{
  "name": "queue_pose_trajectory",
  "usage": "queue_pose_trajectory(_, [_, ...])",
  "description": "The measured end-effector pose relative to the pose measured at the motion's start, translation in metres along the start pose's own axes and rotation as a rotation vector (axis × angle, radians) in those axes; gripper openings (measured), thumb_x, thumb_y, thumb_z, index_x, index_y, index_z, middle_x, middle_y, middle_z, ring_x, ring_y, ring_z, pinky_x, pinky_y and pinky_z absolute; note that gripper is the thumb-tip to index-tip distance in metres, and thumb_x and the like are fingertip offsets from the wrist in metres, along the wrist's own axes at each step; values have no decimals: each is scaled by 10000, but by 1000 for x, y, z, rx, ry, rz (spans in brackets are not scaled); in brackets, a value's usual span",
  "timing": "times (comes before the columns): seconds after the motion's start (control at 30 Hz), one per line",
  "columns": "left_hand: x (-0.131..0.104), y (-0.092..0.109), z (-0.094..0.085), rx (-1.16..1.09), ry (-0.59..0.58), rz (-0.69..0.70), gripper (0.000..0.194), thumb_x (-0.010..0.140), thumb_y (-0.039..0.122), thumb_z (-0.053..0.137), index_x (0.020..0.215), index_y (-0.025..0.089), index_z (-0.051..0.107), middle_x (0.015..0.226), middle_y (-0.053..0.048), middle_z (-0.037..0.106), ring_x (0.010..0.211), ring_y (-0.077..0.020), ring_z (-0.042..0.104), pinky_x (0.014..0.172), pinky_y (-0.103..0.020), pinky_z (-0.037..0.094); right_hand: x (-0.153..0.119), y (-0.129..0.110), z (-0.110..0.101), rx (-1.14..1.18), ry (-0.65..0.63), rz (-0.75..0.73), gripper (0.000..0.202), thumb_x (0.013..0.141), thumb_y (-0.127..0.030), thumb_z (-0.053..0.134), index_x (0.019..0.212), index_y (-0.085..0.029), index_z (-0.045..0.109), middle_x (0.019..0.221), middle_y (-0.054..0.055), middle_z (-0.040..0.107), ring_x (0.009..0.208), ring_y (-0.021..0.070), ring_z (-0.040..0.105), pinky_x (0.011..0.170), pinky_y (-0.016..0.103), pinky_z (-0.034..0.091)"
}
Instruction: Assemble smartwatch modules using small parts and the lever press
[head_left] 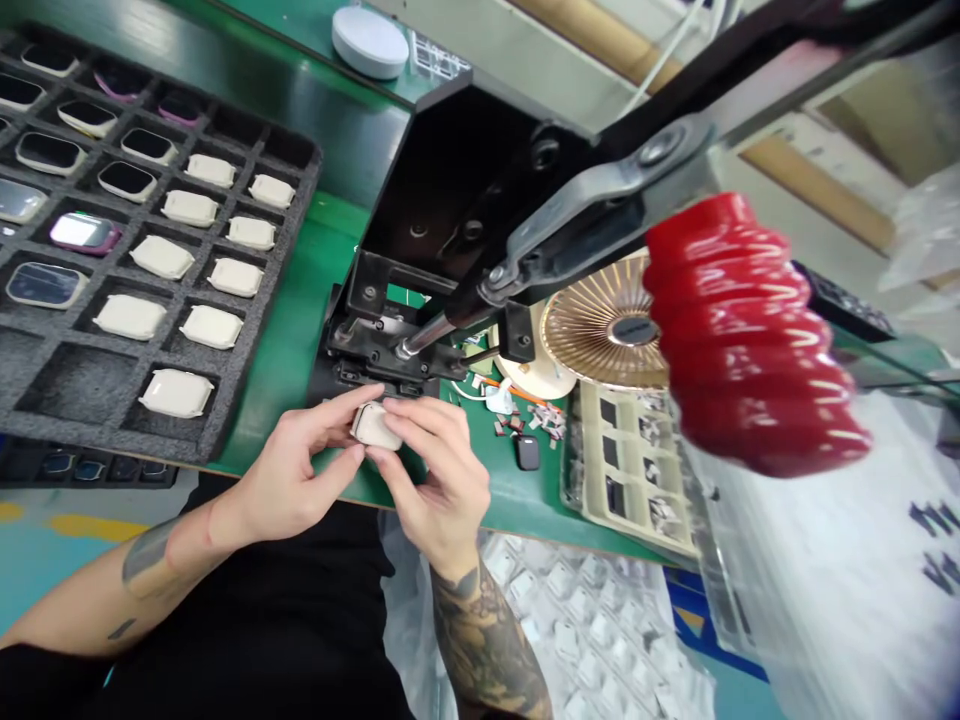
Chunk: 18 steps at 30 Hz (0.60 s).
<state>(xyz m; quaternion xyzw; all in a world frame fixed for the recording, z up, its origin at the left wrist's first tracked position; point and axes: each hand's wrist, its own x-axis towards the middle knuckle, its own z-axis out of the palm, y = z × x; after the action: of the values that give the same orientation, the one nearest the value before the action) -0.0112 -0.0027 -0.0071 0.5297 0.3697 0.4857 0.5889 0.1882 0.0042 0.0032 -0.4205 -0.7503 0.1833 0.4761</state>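
Between my two hands is a cream-white watch case [375,428], held just in front of the black press at the bench edge. My left hand [296,465] pinches its left side with thumb and fingertips. From the right, my right hand [439,460] grips the same case, its fingers lying over the top face. Left of my hands, a dark foam tray [300,190] carries several similar cream cases [177,392] and several watches with dark screens [46,285]. Behind the case stands the lever press [405,345], with a ribbed red handle [750,340] reaching toward the upper right.
A small gold fan [600,330] stands right of the press. Small loose parts [544,420] and a black watch-shaped piece [527,453] lie on the green bench [480,505]. A compartment box [637,480] sits at the right edge. Below are plastic-wrapped trays [585,620].
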Motion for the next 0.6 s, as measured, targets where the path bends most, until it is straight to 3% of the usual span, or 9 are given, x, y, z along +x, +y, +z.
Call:
queue_pose_trajectory(0.1, [2,0,1,-24,25,-11,479,1082,236,753,1560,205,729,1447,-124,829,1211,-249,862,1053,-306,712,-4,-1,3,-4,-22,17,464,988,-140,833,1398,-351,780,1414,68,797,1293,291,726,1101,555,653])
queue_pose_trajectory(0.23, [4,2,2,-64,82,3,305,1107,231,736,1403,206,806,1252,-83,896,1075,-194,885,958,-234,714,-11,-1,0,65,48,138,505,1015,-222,807,1502,-323,721,1549,117,702,1400,315,699,1130,544,648])
queue_pose_trajectory(0.3, [4,3,1,-84,66,53,358,1107,200,727,1461,208,778,1268,-84,894,1097,-194,886,983,-239,712,-12,0,-2,159,53,213,457,1042,-272,784,1493,-301,721,1436,116,753,1347,297,722,1117,512,647])
queue_pose_trajectory(0.4, [4,2,-1,-12,37,118,377,1096,176,736,1465,223,793,1289,-73,891,1077,-189,892,976,-220,708,-9,-2,-3,253,3,241,234,1068,-276,761,1299,-277,798,1251,86,802,1199,248,762,1052,438,649])
queue_pose_trajectory(0.5, [1,1,-3,130,7,204,319,1076,152,756,1364,247,854,1214,-36,909,959,-165,899,919,-182,704,-9,-8,2,218,30,213,117,1088,-249,721,1172,-252,802,1156,78,803,1092,223,774,974,404,650])
queue_pose_trajectory(0.6, [-2,-1,-2,232,51,350,337,1041,117,786,1335,260,872,1218,-26,908,1020,-180,899,967,-187,696,-14,-13,5,174,77,193,91,1096,-267,705,1126,-237,786,1089,74,800,1027,219,775,923,398,655])
